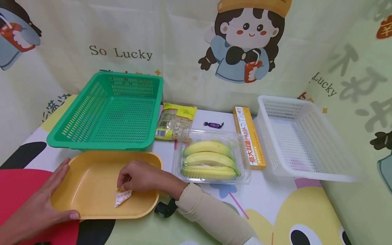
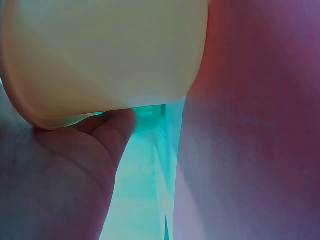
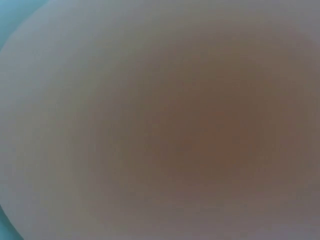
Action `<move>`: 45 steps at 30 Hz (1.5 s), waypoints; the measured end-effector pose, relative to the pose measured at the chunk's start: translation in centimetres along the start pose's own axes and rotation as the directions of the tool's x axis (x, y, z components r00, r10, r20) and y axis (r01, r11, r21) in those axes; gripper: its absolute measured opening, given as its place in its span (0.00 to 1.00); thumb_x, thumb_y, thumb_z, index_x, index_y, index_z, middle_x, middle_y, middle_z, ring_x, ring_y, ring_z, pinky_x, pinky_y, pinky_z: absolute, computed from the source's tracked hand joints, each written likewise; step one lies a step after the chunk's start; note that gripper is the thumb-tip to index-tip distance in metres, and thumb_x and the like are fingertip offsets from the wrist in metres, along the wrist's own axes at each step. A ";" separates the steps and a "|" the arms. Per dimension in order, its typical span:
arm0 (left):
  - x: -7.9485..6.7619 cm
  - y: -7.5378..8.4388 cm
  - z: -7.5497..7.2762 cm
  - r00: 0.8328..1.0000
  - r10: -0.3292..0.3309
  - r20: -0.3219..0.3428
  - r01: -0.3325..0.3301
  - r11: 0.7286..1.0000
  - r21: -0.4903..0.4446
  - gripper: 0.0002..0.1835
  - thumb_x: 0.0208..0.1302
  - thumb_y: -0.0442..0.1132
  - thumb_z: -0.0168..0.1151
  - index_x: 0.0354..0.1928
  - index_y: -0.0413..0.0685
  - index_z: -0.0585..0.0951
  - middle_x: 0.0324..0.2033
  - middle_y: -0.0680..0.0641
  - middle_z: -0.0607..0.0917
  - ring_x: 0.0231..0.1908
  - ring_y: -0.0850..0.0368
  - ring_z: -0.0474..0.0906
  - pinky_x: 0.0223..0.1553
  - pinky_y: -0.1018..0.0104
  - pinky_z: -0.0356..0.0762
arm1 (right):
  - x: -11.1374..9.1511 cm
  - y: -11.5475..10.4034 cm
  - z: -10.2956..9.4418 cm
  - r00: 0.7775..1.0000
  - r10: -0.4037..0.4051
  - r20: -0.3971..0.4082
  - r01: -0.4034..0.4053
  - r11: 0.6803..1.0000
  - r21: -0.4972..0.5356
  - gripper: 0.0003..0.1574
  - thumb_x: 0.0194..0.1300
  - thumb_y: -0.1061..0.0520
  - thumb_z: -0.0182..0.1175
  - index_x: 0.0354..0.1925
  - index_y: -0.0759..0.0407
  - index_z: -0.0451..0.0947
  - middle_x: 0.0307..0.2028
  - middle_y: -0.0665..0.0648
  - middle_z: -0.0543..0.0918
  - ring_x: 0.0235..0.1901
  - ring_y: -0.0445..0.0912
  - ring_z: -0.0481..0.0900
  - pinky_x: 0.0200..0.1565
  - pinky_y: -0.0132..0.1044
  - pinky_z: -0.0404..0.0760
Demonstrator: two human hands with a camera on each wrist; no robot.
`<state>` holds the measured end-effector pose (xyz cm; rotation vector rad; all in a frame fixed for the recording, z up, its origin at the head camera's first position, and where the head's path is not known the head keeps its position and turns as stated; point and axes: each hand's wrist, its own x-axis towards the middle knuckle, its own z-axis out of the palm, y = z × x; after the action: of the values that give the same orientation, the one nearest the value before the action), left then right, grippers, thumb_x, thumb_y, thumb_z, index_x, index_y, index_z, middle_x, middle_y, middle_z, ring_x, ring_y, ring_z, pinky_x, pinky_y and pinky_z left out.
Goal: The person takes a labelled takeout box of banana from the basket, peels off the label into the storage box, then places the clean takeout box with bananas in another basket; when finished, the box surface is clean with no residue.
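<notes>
In the head view my left hand (image 1: 46,204) holds the left end of a yellow plastic basin (image 1: 88,183), its fingers along the far side of the rim and its thumb at the near edge. The left wrist view shows that hand (image 2: 65,170) against the outer wall of the basin (image 2: 110,55). Inside the basin my right hand (image 1: 139,175) pinches a small white printed wrapper (image 1: 122,197), pointed at its lower end. Fingers hide the wrapper's top. The right wrist view is only a brownish blur.
Behind the basin stands a green basket (image 1: 122,119). To its right are a yellow-topped food packet (image 1: 176,120), a purple-wrapped candy (image 1: 213,125), a clear box (image 1: 176,170) of bananas (image 1: 208,160) and a pasta box (image 1: 249,136). A white basket (image 1: 275,160) stands at the right.
</notes>
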<state>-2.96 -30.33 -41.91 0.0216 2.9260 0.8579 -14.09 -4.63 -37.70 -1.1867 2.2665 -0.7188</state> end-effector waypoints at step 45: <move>0.0 -0.2 -0.1 0.999 0.044 -0.032 -0.043 0.999 0.017 0.75 0.39 0.51 0.81 0.75 0.42 0.33 0.74 0.35 0.34 0.62 0.24 0.45 0.27 0.64 0.81 | -0.5 0.1 -0.4 0.991 0.022 -0.134 -0.021 1.000 0.008 0.23 0.73 0.51 0.55 0.62 0.57 0.76 0.28 0.43 0.80 0.23 0.32 0.70 0.27 0.20 0.69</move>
<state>-2.96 -30.58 -41.93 0.0735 2.9729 0.8492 -14.18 -4.03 -37.39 -1.1403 2.3805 -0.8187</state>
